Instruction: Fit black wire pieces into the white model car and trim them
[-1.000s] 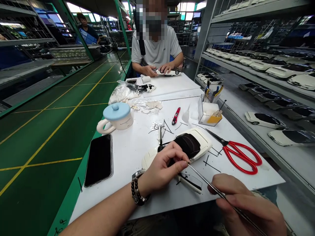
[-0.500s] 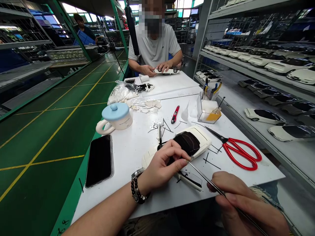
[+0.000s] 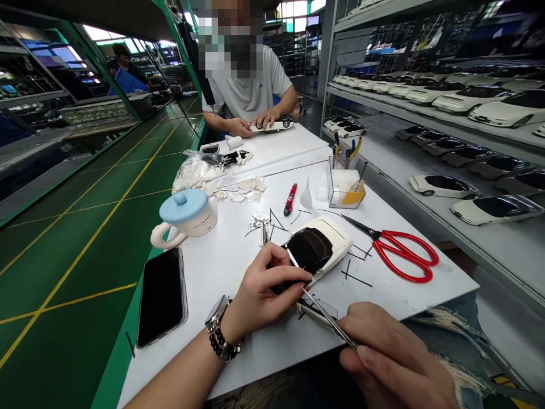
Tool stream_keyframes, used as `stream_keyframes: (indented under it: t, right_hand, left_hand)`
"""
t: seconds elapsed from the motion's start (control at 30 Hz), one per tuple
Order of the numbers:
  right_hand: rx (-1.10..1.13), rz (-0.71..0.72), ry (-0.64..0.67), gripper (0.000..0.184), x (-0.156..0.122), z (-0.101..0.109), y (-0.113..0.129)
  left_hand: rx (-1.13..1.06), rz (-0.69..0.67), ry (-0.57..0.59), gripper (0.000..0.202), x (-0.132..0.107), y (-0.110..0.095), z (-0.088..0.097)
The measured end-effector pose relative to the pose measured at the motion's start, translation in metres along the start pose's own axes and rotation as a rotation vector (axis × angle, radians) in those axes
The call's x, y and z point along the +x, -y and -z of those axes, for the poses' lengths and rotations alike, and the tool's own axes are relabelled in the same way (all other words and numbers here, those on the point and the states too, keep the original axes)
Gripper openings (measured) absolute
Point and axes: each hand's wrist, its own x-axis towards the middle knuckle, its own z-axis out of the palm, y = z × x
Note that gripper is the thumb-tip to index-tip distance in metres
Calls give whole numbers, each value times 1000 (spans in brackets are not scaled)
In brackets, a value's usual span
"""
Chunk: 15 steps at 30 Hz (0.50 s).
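A white model car (image 3: 336,236) with a dark roof lies on the table, a door panel (image 3: 317,311) swung out on its near side. My left hand (image 3: 272,287) rests over the car's side, thumb and index finger closed together at the door opening; whatever is between them is too small to make out. My right hand (image 3: 395,352) grips slim metal tweezers (image 3: 330,318), whose tips reach the left thumb and fingertip. Short black strips (image 3: 356,278) lie beside the car. To its right are red-handled scissors (image 3: 404,255), blades partly apart.
A phone (image 3: 162,298) and a blue-lidded mug (image 3: 189,213) stand left. Behind the car are a red cutter (image 3: 290,200), a small bottle (image 3: 306,196) and a clear tool box (image 3: 347,187). Opposite, a person (image 3: 249,85) handles another model car. Shelves (image 3: 426,136) of model cars line the right.
The view has shifted, so the table appears further left. My right hand and the tweezers have moved slightly left, the tips now lower against the left thumb. The left hand keeps its pinch.
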Motion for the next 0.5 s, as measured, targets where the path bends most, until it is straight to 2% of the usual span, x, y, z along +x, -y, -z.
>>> stream_keyframes:
  t: [0.07, 0.23, 0.3, 0.37, 0.43, 0.5]
  right_hand:
    - [22, -6, -32, 27, -4, -2, -1]
    - [66, 19, -11, 25, -6, 0, -5]
    - [91, 19, 6, 24, -3, 2, -6]
    - [114, 23, -3, 23, 0, 3, -7]
    - [133, 36, -37, 22, 2, 4, -9]
    - [151, 52, -59, 22, 2, 4, -12]
  left_hand:
    - [51, -12, 16, 21, 0, 0, -1]
    - [164, -32, 41, 23, 1, 0, -7]
    - [239, 24, 52, 26, 4, 0, -9]
    - [307, 142, 85, 33, 10, -1, -9]
    - [325, 238, 165, 42, 15, -4, -6]
    - [303, 237, 262, 43, 18, -6, -1]
